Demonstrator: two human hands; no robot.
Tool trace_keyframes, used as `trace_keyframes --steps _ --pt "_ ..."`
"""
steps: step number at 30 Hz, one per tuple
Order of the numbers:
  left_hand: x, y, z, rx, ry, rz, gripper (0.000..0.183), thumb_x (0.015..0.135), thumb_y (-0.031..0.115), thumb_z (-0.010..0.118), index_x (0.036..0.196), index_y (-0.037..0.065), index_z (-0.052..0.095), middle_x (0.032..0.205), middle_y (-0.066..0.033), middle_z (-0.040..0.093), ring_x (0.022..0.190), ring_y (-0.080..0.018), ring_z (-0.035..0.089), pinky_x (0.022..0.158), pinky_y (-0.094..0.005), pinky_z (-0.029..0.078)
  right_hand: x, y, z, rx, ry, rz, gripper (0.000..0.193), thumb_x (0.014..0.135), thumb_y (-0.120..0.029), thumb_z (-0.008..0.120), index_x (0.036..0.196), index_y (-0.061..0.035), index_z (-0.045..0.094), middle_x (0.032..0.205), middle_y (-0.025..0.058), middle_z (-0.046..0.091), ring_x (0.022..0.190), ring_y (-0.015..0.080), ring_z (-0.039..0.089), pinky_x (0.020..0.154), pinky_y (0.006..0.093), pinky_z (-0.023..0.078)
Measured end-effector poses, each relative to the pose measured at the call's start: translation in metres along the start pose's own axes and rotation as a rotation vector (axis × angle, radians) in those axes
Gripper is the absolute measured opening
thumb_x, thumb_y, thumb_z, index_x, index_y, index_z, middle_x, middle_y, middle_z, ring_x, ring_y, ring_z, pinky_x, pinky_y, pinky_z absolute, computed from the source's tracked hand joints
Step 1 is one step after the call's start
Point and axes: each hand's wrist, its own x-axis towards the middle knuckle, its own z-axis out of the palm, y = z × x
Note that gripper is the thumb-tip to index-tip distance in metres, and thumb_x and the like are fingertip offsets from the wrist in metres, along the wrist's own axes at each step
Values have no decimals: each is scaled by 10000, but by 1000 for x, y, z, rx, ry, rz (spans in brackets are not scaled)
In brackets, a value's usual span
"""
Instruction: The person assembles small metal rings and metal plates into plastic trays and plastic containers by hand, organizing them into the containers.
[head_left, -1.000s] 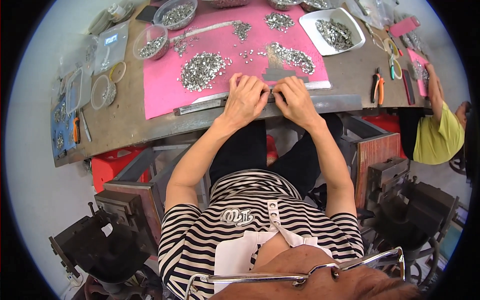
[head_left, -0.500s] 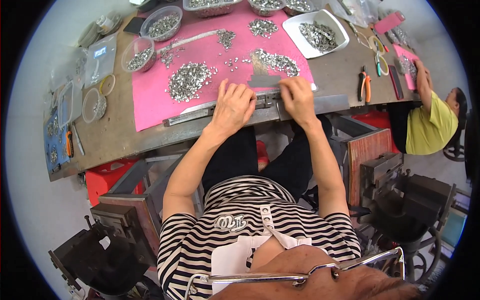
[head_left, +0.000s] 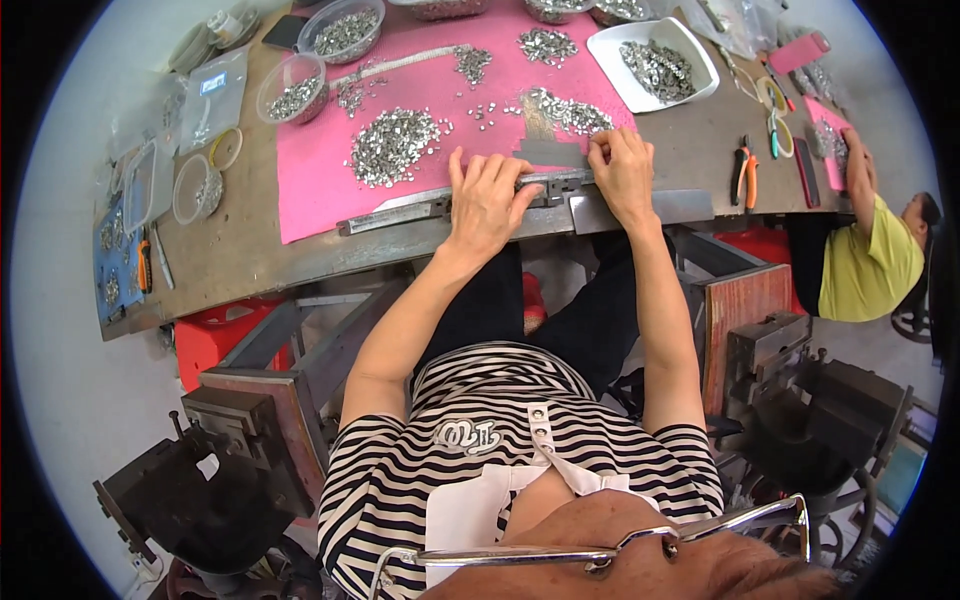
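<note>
A long, narrow metal bar fixture point(head_left: 400, 212) lies along the table's front edge. My left hand point(head_left: 482, 205) is over its middle, thumb on the near side and fingers bent across to the far side, the little finger raised. Just right of it, my right hand point(head_left: 626, 180) is closed in a pinch above the fixture's right end; whatever is between those fingertips is too small to see. Behind the fixture lies a flat grey strip point(head_left: 552, 153). Loose small silvery metal pieces point(head_left: 570, 112) are heaped beyond the strip, and a larger heap point(head_left: 393, 148) lies left of it.
A pink mat point(head_left: 310, 190) covers the table's middle. Behind stand a white tray point(head_left: 612, 70) and clear tubs point(head_left: 292, 90) of metal pieces. Orange-handled pliers point(head_left: 745, 175) lie at the right. A co-worker in a yellow top point(head_left: 875, 265) sits farther right.
The whole view has shifted slightly, the table appearing a little higher and farther right. My left thumb has come out over the fixture, and my right fingertips have drawn closer together.
</note>
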Motion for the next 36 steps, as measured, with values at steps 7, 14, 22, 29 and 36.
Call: trace_keyframes --steps 7,14,22,29,36 --pt "-9 -7 -17 -97 190 -10 152 896 131 741 1023 78 675 894 -30 675 829 -225 633 1113 -520 324 -1 -40 -19 341 -98 -91 105 841 6 697 919 -40 645 872 91 644 837 264 637 809 372 453" --pt "-19 -9 -16 -86 251 -6 107 906 66 703 1009 78 676 902 -23 682 831 -219 632 1133 -513 308 -9 -76 -12 444 -241 -256 170 809 27 718 928 -21 608 973 115 615 911 305 586 799 392 446" --pt "-16 -2 -13 -20 178 -25 144 886 72 690 1028 93 669 891 -24 646 902 -219 615 1140 -596 243 -11 -73 -9 438 -236 -307 149 818 27 697 916 -30 600 926 106 603 865 309 568 748 408 419" --pt "-14 -1 -6 72 143 -19 127 923 131 676 1046 104 686 949 -19 676 943 -231 621 1143 -614 223 -19 -71 -5 379 -124 -396 181 817 9 698 985 -30 643 965 96 636 903 289 610 798 396 444" --pt "-13 4 -3 158 113 -46 288 857 288 771 1077 123 685 1015 -2 664 1034 -225 596 1157 -638 185 37 -36 7 310 -20 -252 131 840 -3 690 967 -32 685 927 101 662 901 289 638 811 404 453"
